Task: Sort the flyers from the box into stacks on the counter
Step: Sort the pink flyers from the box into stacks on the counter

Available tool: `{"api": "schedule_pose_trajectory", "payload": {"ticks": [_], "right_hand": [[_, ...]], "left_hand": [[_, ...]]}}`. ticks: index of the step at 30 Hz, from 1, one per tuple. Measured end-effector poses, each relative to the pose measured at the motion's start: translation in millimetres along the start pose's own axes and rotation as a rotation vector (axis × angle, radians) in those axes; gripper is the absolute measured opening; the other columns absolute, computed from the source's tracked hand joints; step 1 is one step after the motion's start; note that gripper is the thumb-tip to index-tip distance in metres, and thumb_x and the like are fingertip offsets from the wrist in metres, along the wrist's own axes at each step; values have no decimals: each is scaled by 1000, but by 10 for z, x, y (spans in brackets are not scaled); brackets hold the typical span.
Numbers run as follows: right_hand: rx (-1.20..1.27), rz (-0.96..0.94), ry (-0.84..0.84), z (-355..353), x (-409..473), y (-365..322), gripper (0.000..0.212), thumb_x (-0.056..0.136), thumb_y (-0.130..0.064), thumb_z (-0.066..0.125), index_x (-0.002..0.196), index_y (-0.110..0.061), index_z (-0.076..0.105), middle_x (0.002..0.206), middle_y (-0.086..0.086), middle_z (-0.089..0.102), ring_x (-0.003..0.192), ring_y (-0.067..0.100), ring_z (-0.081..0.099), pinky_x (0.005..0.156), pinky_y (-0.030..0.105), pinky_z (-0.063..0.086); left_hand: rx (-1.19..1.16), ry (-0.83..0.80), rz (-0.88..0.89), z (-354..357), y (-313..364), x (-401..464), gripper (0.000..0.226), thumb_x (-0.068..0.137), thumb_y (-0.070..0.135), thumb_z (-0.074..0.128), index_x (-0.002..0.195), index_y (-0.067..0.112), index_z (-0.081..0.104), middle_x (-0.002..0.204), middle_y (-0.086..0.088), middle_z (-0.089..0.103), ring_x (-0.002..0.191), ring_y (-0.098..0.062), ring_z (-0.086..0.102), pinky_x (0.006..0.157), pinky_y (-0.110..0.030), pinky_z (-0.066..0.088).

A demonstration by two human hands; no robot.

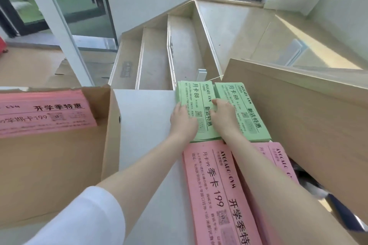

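Note:
Two green flyer stacks lie side by side at the far end of the white counter [143, 125]: the left green stack [196, 97] and the right green stack [245, 109]. My left hand [182, 121] grips the left stack's left edge. My right hand [224, 117] holds the same stack's right edge, at the gap between the two. Nearer me lie two pink flyer stacks, one [215, 189] fully seen, the other [278, 157] partly under my right forearm. The cardboard box [59, 161] at left holds more pink flyers [43, 113].
A tan board [298, 117] leans along the counter's right side, right next to the stacks. Beyond the counter's far edge a staircase [159, 55] drops away. A white post [65, 36] stands at left, a window at the top.

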State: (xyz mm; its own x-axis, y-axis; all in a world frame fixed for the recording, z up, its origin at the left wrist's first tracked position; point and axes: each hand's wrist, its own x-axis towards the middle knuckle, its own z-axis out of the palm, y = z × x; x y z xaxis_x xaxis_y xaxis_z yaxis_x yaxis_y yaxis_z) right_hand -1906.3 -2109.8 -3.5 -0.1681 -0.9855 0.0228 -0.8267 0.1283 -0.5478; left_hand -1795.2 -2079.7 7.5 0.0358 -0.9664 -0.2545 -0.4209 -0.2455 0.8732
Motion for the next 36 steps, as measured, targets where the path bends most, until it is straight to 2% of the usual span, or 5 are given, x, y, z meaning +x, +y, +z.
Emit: {"api": "schedule_pose_trajectory", "payload": {"ticks": [5, 17, 22, 29, 36], "right_hand": [[-130, -37, -170, 14, 52, 0, 19, 92, -13, 52, 108, -4, 53, 121, 15, 53, 114, 28, 49, 89, 29, 36], [-191, -153, -118, -15, -130, -157, 38, 92, -19, 53, 125, -1, 47, 139, 13, 41, 126, 27, 41, 102, 34, 34], [-42, -331, -35, 16, -441, -764, 31, 92, -17, 52, 120, -7, 56, 138, 7, 44, 126, 24, 40, 95, 28, 32], [85, -762, -150, 449, -1064, -2148, 26, 91, -17, 51, 115, -10, 58, 125, 4, 54, 110, 21, 51, 91, 34, 43], [64, -122, -393, 1002, -916, -2629, 34, 93, -27, 50, 117, -3, 46, 110, 10, 59, 96, 26, 57, 80, 33, 47]], "left_hand": [[-24, -70, -72, 47, -65, -113, 53, 88, -1, 36, 139, 12, 29, 155, -5, 2, 140, -19, 20, 110, -26, 23], [-48, 173, 302, -1330, 273, -674, 22, 90, 13, 49, 99, 32, 55, 98, 11, 65, 87, -11, 65, 74, -27, 48], [319, 270, 378, -2167, -208, -694, 27, 88, 7, 51, 110, 20, 60, 100, 6, 66, 88, -14, 62, 81, -22, 46], [954, 285, 440, -3129, -1132, -569, 45, 75, -5, 63, 119, -1, 58, 123, -21, 57, 109, -40, 56, 90, -49, 47], [1103, 211, 449, -3584, -1427, -495, 51, 80, 8, 63, 128, -1, 49, 130, -20, 50, 116, -38, 49, 87, -48, 45]]}}
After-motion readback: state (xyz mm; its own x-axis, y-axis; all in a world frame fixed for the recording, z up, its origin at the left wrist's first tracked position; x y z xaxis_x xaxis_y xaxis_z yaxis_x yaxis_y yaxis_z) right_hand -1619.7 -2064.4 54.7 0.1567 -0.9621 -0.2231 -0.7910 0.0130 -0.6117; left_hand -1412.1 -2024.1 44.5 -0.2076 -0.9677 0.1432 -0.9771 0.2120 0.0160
